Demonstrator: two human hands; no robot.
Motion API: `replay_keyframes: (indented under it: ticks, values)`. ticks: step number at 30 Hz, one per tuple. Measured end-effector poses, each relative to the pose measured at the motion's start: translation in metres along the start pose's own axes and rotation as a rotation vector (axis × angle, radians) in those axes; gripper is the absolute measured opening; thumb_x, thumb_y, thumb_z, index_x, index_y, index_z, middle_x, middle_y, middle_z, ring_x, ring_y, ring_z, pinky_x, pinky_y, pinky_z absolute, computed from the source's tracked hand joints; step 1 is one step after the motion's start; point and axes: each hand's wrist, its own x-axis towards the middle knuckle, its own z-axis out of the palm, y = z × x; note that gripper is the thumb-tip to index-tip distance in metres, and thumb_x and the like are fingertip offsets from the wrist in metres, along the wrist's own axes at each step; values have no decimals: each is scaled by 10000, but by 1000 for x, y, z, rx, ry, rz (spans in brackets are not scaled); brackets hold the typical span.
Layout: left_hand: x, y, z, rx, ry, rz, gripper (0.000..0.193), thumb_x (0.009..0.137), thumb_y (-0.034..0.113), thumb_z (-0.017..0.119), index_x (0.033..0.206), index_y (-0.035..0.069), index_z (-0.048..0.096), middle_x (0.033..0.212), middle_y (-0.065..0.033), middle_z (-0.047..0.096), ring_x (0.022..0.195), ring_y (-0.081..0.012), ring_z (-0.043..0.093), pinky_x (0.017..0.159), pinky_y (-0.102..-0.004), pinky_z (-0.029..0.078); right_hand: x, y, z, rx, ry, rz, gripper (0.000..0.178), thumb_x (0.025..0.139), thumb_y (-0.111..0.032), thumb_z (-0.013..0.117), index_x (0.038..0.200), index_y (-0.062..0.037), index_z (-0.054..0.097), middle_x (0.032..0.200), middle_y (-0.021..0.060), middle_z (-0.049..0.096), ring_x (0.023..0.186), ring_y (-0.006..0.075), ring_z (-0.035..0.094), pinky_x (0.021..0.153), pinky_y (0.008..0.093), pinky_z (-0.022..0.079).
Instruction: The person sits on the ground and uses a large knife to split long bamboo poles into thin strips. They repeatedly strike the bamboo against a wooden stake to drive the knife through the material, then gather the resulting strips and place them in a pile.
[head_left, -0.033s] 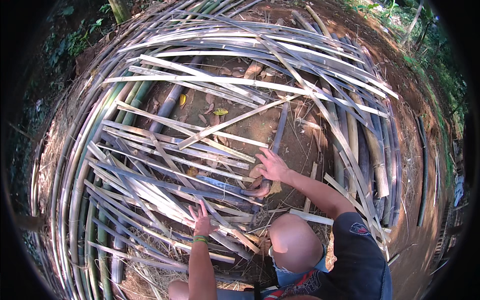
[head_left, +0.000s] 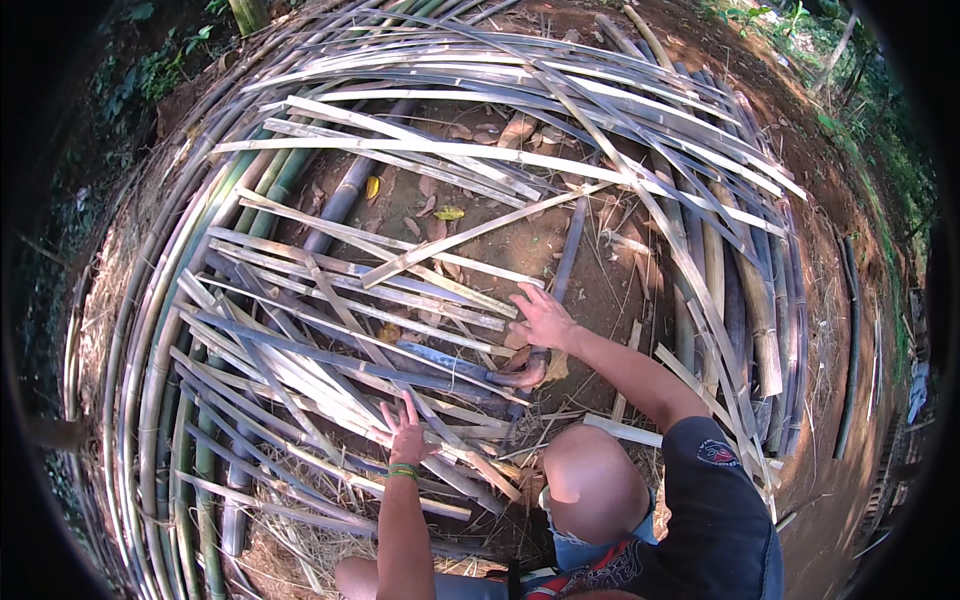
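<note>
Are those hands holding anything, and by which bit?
Nothing looks held: the left hand is spread over bamboo strips, and the right hand is open too.

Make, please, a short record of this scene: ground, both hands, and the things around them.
Ground: brown soil with dry leaves, two of them yellow
Left hand: fingers spread, over the bamboo strips; contact unclear
Right hand: fingers spread, near the strip ends; nothing visible in its grip
Strips: long, split, pale and dark, crossing one another
Tool: curved brown handle, lying just below the right hand in the view
Poles: round, green ones at left, tan ones at right
</note>
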Motion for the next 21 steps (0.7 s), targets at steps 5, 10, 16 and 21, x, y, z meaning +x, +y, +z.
replay_keyframes:
  ticks: [5, 10, 16, 21]
  values:
    - [-5, 2, -10, -45, 0, -26, 1503, 546, 379, 932, 1556, 146, -156, 1607, -90, 239, 1494, -440, -9, 1049, -813, 46, 97, -1, 30, -34, -171, 268, 773, 865, -414, 666, 1474, -60, 348, 1550, 232, 249, 1419, 395, 299, 1168, 462, 287]
    - [-5, 5, -13, -80, 4, -30, 1483, 554, 327, 931, 1559, 158, -147, 1609, -69, 246, 1499, -427, -24, 1058, -806, 36, 141, 14, 53, -32, 77, 359, 903, 822, -324, 714, 1549, -126, 217, 1600, 208, 144, 1465, 393, 202, 1176, 544, 232]
    - [-4, 2, -9, -115, 43, -4, 1512, 521, 323, 943, 1557, 123, -141, 1604, -97, 238, 1490, -454, -41, 1041, -817, 41, 194, 27, 52, -216, 142, 163, 734, 819, -231, 710, 1471, -197, 375, 1516, 125, 344, 1434, 342, 284, 1168, 581, 222]
    - [-7, 4, -14, -101, 17, -38, 1468, 555, 315, 930, 1563, 141, -122, 1605, -73, 241, 1496, -435, -21, 1050, -813, 53, 202, 37, 47, -295, 27, -47, 345, 869, -353, 667, 1108, -107, 629, 1147, 114, 580, 1219, 321, 490, 1118, 522, 321]
